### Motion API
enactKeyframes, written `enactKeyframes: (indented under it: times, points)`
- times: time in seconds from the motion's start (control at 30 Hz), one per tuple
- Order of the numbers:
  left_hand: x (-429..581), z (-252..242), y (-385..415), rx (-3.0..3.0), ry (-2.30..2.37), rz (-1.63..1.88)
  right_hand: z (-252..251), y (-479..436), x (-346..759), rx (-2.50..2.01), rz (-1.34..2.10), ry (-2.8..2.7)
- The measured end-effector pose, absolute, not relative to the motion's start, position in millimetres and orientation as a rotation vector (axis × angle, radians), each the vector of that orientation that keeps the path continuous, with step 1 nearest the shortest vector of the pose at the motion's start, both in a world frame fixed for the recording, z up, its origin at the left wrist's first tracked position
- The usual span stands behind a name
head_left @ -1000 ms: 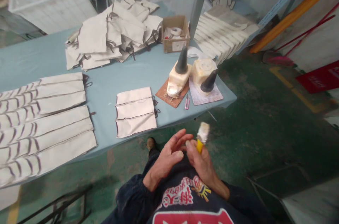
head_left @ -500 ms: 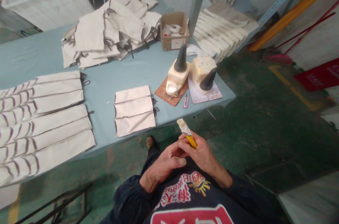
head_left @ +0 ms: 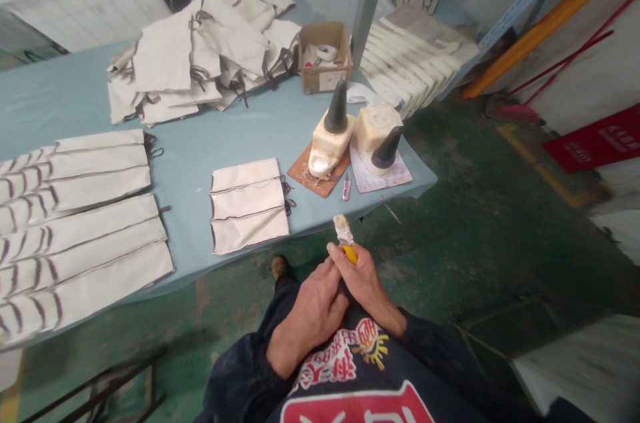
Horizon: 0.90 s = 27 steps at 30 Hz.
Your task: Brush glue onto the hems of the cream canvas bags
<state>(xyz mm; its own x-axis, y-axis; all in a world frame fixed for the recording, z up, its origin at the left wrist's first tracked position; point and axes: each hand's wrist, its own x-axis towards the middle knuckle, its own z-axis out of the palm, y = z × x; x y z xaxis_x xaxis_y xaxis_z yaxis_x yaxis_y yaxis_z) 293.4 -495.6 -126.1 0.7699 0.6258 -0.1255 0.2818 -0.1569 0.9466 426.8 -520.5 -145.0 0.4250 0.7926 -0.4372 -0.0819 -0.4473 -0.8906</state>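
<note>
My right hand (head_left: 364,282) is closed around the yellow handle of a brush (head_left: 349,252), thumb along it. The brush's pale, caked bristles point up and away from me, towards the table edge. My left hand (head_left: 313,306) presses against the right one in front of my apron, its fingers curled; whether anything is in them is hidden. Beyond the hands, on the blue-covered table (head_left: 193,156), lies a set of three cream fabric pieces (head_left: 249,205) with dark edges and ties. Pink thread snips (head_left: 347,187) lie near the table edge.
Two glue pots with black cones (head_left: 336,115) stand on boards at the table's right corner. Rows of overlapping fabric pieces (head_left: 107,223) cover the left side. Behind are a fabric pile (head_left: 200,56), a cardboard box (head_left: 325,80) and a metal post (head_left: 369,6).
My left hand has turned over, with its back now up and its fingers curled against the right. The brush has tipped more upright. The view has shifted slightly.
</note>
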Motion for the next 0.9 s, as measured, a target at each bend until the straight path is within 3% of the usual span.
enactKeyframes:
  times: [0.17, 0.43, 0.63, 0.9]
  points:
    - [290, -122, -490, 1.743, 0.627, 0.372, -138, -525, 434, -1.678, 1.367, -0.599]
    - [297, -124, -501, 1.401, 0.644, 0.373, -134, -538, 415, -1.794, 1.148, -0.664]
    - [302, -116, -492, 1.044, 0.577, 0.389, -134, -545, 428, -1.594, 1.387, -0.739]
    - [295, -126, -496, 1.284, 0.609, 0.342, -134, -546, 434, -1.536, 1.407, -0.604]
